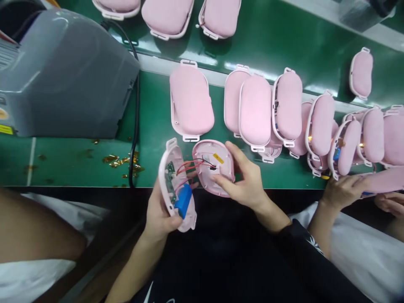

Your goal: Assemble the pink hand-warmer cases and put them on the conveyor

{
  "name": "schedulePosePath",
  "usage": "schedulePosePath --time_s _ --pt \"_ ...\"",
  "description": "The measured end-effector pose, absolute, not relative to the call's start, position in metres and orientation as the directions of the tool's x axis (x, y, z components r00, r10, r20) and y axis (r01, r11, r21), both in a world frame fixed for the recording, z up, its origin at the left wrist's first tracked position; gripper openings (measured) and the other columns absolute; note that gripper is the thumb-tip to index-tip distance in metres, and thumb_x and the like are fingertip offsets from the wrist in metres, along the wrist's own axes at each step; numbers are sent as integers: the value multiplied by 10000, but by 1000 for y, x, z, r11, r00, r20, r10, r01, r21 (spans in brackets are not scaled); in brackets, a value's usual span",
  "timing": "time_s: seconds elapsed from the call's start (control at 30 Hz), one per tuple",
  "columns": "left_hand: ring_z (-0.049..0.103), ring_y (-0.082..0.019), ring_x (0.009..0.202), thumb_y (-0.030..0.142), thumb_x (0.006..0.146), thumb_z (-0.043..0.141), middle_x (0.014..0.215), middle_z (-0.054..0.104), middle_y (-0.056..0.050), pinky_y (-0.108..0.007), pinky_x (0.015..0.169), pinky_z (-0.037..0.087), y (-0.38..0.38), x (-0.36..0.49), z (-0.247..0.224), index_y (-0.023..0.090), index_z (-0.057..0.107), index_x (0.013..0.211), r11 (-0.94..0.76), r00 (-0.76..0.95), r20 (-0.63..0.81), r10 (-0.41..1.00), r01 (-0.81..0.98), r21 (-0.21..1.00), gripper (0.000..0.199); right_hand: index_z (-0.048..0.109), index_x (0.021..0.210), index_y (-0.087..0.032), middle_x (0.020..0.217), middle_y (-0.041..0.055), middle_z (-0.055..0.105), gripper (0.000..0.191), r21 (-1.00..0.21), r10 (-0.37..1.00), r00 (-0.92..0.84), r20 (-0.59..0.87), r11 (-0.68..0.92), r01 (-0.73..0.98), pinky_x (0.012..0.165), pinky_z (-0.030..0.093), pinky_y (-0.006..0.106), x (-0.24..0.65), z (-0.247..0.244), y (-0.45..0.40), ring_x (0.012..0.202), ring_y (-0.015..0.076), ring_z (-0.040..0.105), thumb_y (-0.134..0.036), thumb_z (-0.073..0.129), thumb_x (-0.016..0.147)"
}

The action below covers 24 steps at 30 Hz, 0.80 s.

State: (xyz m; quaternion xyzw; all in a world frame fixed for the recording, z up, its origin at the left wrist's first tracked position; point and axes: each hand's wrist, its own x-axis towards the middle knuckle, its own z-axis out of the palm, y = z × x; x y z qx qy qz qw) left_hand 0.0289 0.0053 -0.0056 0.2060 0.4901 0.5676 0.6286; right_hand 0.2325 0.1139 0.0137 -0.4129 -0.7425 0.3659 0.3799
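Left hand (pixel 159 212) grasps the battery half (pixel 173 185), right hand (pixel 246 181) the wired cover (pixel 208 176); both sit between the hands. Battery half: long axis fore-and-aft, interior facing right. Cover: interior upward.

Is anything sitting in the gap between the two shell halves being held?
Yes: thin wires, mostly red, span from the white-rimmed half in the left hand to the rounder half in the right hand. Fingers show there too; whose is unclear.
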Motion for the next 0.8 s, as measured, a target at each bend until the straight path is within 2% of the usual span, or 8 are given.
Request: schedulePosePath --time_s 0.1,0.17,0.23,0.4,0.6,0.8 --pt "649 -458 1436 573 581 1071 1503 697 -186 -595 1202 573 8 38 4 252 655 1496 162 -191 -252 949 -392 906 1055 440 1673 -225 1472 122 751 746 -700 802 -389 454 591 401 1168 640 334 220 28 107 1383 213 734 -201 752 995" --pt "657 -428 1435 578 580 1073 1526 690 -173 -528 1220 564 7 42 4 257 635 1536 166 -214 -244 946 -327 930 1099 462 1654 -204 1457 126 760 711 -666 783 -394 482 619 415 1151 654 328 213 36 103 1370 210 741 -158 720 993" --pt "676 -404 1410 603 586 1058 1506 709 -147 -484 1214 569 4 42 2 271 612 1564 186 -225 -264 938 -318 930 1125 513 1614 -196 1470 118 753 633 -652 788 -416 454 612 448 1132 669 331 210 42 99 1348 217 753 -158 678 1003" --pt "698 -402 1362 633 616 1033 1476 720 -133 -500 1197 585 -4 39 -5 279 635 1514 221 -224 -313 923 -357 908 1043 599 1529 -145 1482 109 747 493 -619 793 -468 390 602 504 1143 665 315 207 49 95 1333 211 756 -171 583 1037" --pt "756 -362 1254 632 606 1040 1367 764 -152 -445 1059 666 -6 41 -8 240 662 1454 185 -240 -269 933 -322 928 1007 655 1432 -105 1408 133 771 411 -661 802 -439 405 588 466 1110 672 287 201 53 96 1288 193 764 -201 583 1039" --pt "758 -384 1267 640 593 1050 1380 760 -161 -451 1053 669 -1 42 -5 231 659 1461 195 -211 -274 938 -333 923 1036 595 1488 -116 1463 142 724 448 -686 805 -500 319 560 465 1071 685 282 203 54 99 1316 190 735 -254 558 1063"
